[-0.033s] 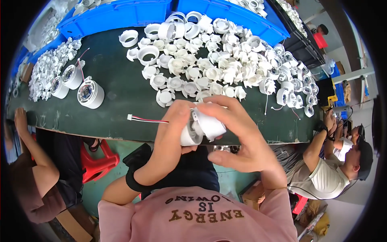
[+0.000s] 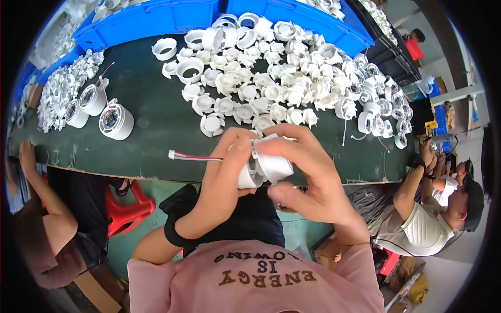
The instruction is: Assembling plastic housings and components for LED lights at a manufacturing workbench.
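At the table's near edge, my left hand (image 2: 222,169) is closed around a white round housing (image 2: 247,178). A thin cable (image 2: 194,157) with red, white and dark wires and a small white plug sticks out leftward past this hand. My right hand (image 2: 315,180) grips a white cylindrical cap (image 2: 276,166), its fingers over the top and its thumb by the lower side. Cap and housing meet at an angle, and a gap shows between them. Fingers hide part of both pieces.
White fan-like impellers (image 2: 274,94) and rings (image 2: 189,70) cover the middle of the green table (image 2: 151,156). Finished-looking round units (image 2: 116,121) stand left, near small white parts (image 2: 68,88). Motor units (image 2: 383,109) lie right. Blue bins (image 2: 151,23) line the back; co-workers sit on both sides.
My right thumb has come up closer to the cap's lower side. Both pieces have shifted slightly to the right, and the cable with them.
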Action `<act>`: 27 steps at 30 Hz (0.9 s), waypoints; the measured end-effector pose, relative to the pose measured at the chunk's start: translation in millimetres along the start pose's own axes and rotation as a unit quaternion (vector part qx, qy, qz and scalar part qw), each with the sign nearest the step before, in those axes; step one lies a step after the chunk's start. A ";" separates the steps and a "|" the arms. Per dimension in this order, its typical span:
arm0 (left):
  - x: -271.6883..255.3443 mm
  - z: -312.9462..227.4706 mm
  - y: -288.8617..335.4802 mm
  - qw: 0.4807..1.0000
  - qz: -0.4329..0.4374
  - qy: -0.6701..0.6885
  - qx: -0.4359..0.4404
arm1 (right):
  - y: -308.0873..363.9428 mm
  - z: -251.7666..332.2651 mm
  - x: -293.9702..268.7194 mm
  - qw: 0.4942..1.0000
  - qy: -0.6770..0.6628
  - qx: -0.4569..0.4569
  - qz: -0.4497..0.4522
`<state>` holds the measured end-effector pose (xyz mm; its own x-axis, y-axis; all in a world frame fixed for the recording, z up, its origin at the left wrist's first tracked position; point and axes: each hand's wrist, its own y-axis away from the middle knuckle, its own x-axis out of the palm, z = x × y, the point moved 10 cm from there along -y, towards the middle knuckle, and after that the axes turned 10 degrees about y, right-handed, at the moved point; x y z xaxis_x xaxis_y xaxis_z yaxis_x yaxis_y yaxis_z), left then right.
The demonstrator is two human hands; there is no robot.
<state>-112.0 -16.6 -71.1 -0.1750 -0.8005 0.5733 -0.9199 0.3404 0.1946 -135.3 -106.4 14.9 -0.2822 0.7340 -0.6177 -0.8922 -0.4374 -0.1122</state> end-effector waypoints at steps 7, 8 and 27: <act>14.1 4.3 1.3 0.995 0.020 -0.092 -0.019 | 38.5 -30.9 -8.8 0.980 -0.088 -0.024 -0.179; 13.1 8.8 2.4 0.993 0.010 -0.118 -0.026 | 38.3 -25.5 -4.7 0.986 -0.042 -0.042 -0.157; 46.4 -7.5 8.8 0.960 0.103 -0.215 0.147 | 61.5 -25.2 2.7 0.981 -0.040 -0.090 -0.164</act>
<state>-125.6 -47.0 -36.8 -0.4338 -0.8825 0.1817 -0.8988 0.4096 -0.1564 -182.0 -144.4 -13.2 -0.0237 0.8863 -0.4626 -0.8648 -0.2503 -0.4353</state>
